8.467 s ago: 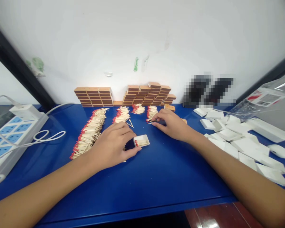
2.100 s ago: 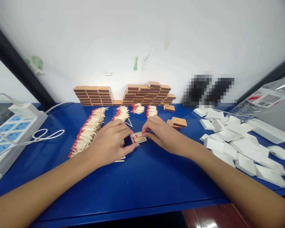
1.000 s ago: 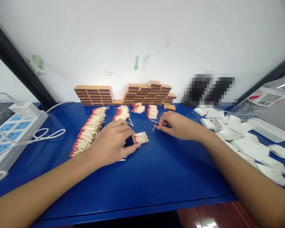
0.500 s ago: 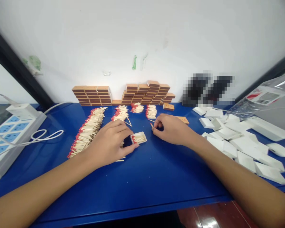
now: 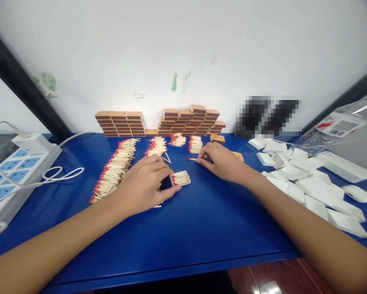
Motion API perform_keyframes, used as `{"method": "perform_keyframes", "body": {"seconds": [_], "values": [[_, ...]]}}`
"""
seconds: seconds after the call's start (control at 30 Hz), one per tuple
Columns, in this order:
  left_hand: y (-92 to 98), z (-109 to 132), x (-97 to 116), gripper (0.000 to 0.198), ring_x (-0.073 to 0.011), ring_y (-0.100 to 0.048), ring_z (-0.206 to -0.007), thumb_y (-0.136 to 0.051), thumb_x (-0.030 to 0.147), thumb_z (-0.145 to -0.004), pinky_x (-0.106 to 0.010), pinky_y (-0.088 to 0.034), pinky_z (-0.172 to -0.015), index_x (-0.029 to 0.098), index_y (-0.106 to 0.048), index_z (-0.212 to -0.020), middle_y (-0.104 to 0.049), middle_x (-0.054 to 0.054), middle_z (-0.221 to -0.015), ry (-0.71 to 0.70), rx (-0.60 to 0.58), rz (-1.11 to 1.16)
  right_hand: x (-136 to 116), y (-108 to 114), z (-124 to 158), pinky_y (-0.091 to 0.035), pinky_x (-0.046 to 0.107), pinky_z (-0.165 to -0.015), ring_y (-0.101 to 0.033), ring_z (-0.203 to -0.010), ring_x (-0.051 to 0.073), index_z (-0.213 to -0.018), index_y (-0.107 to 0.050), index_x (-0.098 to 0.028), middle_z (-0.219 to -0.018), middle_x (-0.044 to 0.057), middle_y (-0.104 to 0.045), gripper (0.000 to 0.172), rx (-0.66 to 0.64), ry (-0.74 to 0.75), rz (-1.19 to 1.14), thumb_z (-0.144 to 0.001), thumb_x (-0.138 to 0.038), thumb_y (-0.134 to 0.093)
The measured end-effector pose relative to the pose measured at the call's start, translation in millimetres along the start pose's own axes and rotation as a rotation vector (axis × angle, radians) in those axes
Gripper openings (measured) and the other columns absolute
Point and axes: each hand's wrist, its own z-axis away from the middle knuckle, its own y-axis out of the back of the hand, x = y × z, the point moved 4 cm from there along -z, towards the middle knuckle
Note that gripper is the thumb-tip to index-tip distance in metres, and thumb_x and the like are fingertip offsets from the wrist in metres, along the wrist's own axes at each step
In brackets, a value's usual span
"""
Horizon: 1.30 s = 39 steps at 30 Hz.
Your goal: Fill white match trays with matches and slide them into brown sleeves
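A small white matchbox tray [image 5: 188, 182], part filled with red-tipped matches [image 5: 181, 178], lies on the blue table. My left hand [image 5: 146, 179] is curled round its left end, thumb at the near corner and fingers at the far side. To the right, my right hand [image 5: 218, 161] is closed in a pinch on a match [image 5: 193, 159], its red head pointing left, low over the table. Just behind it is a small pile of matches [image 5: 195, 144]. Left of my left hand runs a long row of matches [image 5: 114, 169]; two more piles, one of them the middle pile [image 5: 156, 146], lie farther back.
Stacked matchboxes [image 5: 120, 122] and a second, stepped stack [image 5: 187, 121] stand along the wall. White tray pieces [image 5: 293, 171] are heaped on the right, near a clear plastic bag [image 5: 330, 122]. A power strip [image 5: 14, 171] with a looped white cable sits at left.
My right hand has moved slightly back toward the small match pile, and the match in its fingers now points left. My left hand stays at the tray.
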Motion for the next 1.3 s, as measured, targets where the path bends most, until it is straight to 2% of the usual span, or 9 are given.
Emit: {"method": "perform_keyframes", "body": {"seconds": [0.27,0.5,0.67,1.3], "values": [[-0.1,-0.3,-0.9,0.024,-0.0253,-0.068,-0.095,-0.073,0.039,-0.095,-0.041,-0.057,-0.088,0.016,-0.075,-0.102,-0.074,-0.007,-0.092,0.004,0.008,0.000,-10.5,-0.6,1.7,-0.046,0.038,-0.080,-0.058,-0.095,0.027,-0.091,-0.063,-0.020,-0.095,0.011,-0.064,0.016,-0.068,0.038,-0.105,-0.102,-0.024,-0.052],[-0.8,-0.4,-1.7,0.023,-0.0250,-0.067,-0.096,-0.074,0.038,-0.094,-0.041,-0.057,-0.088,0.016,-0.074,-0.100,-0.075,-0.007,-0.094,0.009,0.002,0.002,-30.2,13.5,8.7,-0.046,0.036,-0.081,-0.057,-0.098,0.025,-0.094,-0.059,-0.021,-0.099,0.009,-0.063,0.017,0.010,0.148,-0.154,-0.106,-0.029,-0.051],[-0.5,-1.3,-1.3,0.023,-0.0241,-0.068,-0.096,-0.074,0.038,-0.094,-0.040,-0.057,-0.089,0.016,-0.073,-0.100,-0.075,-0.006,-0.094,0.011,0.003,-0.007,-45.1,6.7,13.6,-0.045,0.036,-0.081,-0.058,-0.098,0.024,-0.096,-0.059,-0.021,-0.102,0.008,-0.063,0.017,-0.065,0.175,-0.184,-0.107,-0.031,-0.052],[-0.8,-1.0,-1.8,0.024,-0.0255,-0.068,-0.097,-0.073,0.039,-0.095,-0.041,-0.057,-0.089,0.016,-0.074,-0.100,-0.075,-0.007,-0.095,0.020,-0.010,-0.001,-60.3,3.7,15.7,-0.049,0.037,-0.084,-0.061,-0.094,0.023,-0.096,-0.060,-0.022,-0.101,0.007,-0.064,0.011,-0.048,0.245,-0.157,-0.105,-0.025,-0.056]]}}
